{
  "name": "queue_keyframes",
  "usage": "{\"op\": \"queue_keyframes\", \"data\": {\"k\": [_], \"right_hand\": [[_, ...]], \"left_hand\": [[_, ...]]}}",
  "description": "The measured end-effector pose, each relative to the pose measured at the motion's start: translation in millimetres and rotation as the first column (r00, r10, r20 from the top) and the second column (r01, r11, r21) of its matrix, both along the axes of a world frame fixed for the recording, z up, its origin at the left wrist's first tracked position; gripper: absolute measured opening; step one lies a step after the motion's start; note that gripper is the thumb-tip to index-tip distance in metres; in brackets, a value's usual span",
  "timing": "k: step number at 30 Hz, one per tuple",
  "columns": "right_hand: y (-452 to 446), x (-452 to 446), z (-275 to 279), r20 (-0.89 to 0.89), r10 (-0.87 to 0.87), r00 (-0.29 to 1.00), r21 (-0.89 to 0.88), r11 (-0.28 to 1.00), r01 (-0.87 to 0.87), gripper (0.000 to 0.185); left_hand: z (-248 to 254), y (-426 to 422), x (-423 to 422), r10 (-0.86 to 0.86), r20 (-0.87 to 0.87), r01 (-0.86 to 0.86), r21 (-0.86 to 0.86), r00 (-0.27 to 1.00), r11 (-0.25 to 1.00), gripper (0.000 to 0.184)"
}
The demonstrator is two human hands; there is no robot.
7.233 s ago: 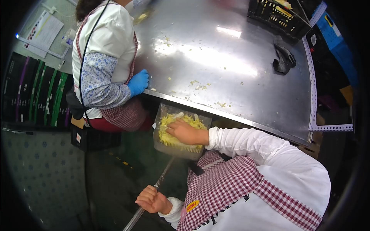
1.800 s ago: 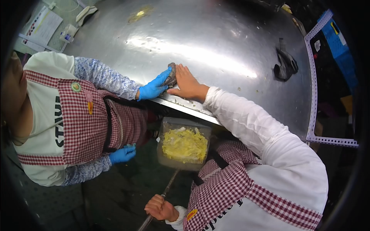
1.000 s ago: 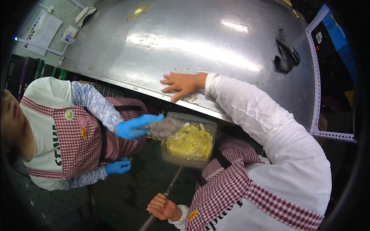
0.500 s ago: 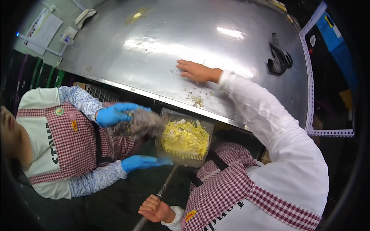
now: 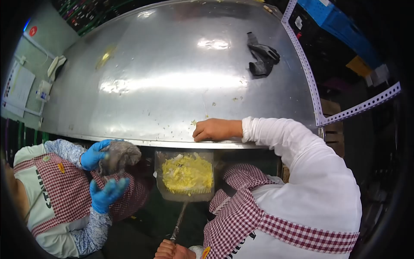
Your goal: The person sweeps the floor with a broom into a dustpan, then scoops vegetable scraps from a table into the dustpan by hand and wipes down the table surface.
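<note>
My right hand (image 5: 212,130) rests at the front edge of the metal table (image 5: 172,108), fingers curled under; whether it holds anything is hidden. Small yellow-green scraps lie beside it. At the bottom, my left hand (image 5: 171,250) is wrapped round the handle (image 5: 179,222) of a dustpan. The dustpan (image 5: 186,197) hangs just below the table edge, holding a heap of yellow shredded scraps (image 5: 187,172).
A co-worker in blue gloves (image 5: 102,196) is at the left, holding a grey cloth (image 5: 120,157) near the dustpan. Dark gloves (image 5: 262,56) lie on the table. A perforated white frame (image 5: 304,64) stands at right, blue crates (image 5: 340,26) beyond.
The view has turned. My right hand went from lying spread on the table to curled at its edge. The co-worker's cloth has moved away from the dustpan. My left hand keeps hold of the handle.
</note>
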State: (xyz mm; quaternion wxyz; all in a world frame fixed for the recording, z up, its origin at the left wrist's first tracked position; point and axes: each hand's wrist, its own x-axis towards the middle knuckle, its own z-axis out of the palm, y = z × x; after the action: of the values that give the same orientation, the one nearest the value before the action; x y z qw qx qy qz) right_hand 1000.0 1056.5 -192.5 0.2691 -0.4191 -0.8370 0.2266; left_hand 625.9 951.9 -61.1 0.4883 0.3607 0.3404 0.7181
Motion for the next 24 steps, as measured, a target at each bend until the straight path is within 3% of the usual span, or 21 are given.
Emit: {"op": "queue_keyframes", "data": {"k": [5,6,7,9,10,12,13,14,15,16,17,19,21,23,24], "right_hand": [[-21,-19,14,0.14,-0.16,0.977,-0.005,0.987,0.163,0.021],[-16,-13,7,0.011,-0.428,0.904,-0.122,0.896,0.426,0.019],[-10,-13,11,-0.08,-0.661,0.747,-0.275,0.735,0.621,0.016],[-7,-16,45,-0.278,-0.801,0.53,-0.508,0.591,0.626,0.012],[-8,-30,70,-0.348,-0.786,0.511,-0.499,0.617,0.609,0.012],[-7,-72,81,-0.551,-0.629,0.548,-0.271,0.756,0.595,0.013],[-11,-100,80,-0.629,-0.544,0.555,-0.248,0.817,0.52,0.015],[-12,-128,55,-0.683,-0.384,0.622,-0.076,0.883,0.463,0.016],[-12,-150,34,-0.525,-0.268,0.808,0.026,0.943,0.33,0.015],[-17,-167,10,-0.259,-0.29,0.921,-0.196,0.95,0.244,0.019],[-28,-176,-11,-0.081,-0.292,0.953,-0.299,0.919,0.256,0.022],[-32,-155,-2,-0.209,-0.206,0.956,-0.015,0.978,0.208,0.025],[-36,-100,14,-0.283,-0.338,0.898,0.007,0.935,0.354,0.026],[-45,-32,29,-0.157,-0.707,0.689,0.022,0.695,0.718,0.031],[-52,11,12,0.003,-0.853,0.522,0.247,0.506,0.826,0.035]], "left_hand": [[-9,-1,-18,-0.034,0.079,0.034,-0.004,0.996,0.999,0.042],[-12,1,-20,-0.026,0.068,0.026,0.004,0.997,1.0,0.042],[-16,0,-25,-0.03,0.065,0.029,0.01,0.997,1.0,0.042],[-23,5,-32,-0.041,0.049,0.04,0.024,0.998,0.999,0.042],[-25,7,-34,-0.044,0.04,0.043,0.024,0.998,0.999,0.042],[-29,11,-38,-0.056,0.029,0.055,0.026,0.998,0.998,0.042],[-30,10,-40,-0.061,0.033,0.06,0.027,0.998,0.998,0.042],[-31,11,-41,-0.068,0.035,0.067,0.029,0.997,0.997,0.042],[-32,10,-42,-0.071,0.038,0.07,0.03,0.997,0.997,0.042],[-33,10,-42,-0.077,0.042,0.076,0.032,0.996,0.997,0.042],[-33,8,-43,-0.086,0.044,0.084,0.031,0.995,0.996,0.042],[-32,8,-40,-0.096,0.052,0.094,0.029,0.994,0.995,0.042],[-34,4,-42,-0.071,0.077,0.069,0.025,0.994,0.997,0.042],[-38,5,-40,-0.045,0.086,0.043,0.022,0.995,0.999,0.042],[-38,6,-40,-0.04,0.09,0.038,0.022,0.995,0.999,0.042]]}}
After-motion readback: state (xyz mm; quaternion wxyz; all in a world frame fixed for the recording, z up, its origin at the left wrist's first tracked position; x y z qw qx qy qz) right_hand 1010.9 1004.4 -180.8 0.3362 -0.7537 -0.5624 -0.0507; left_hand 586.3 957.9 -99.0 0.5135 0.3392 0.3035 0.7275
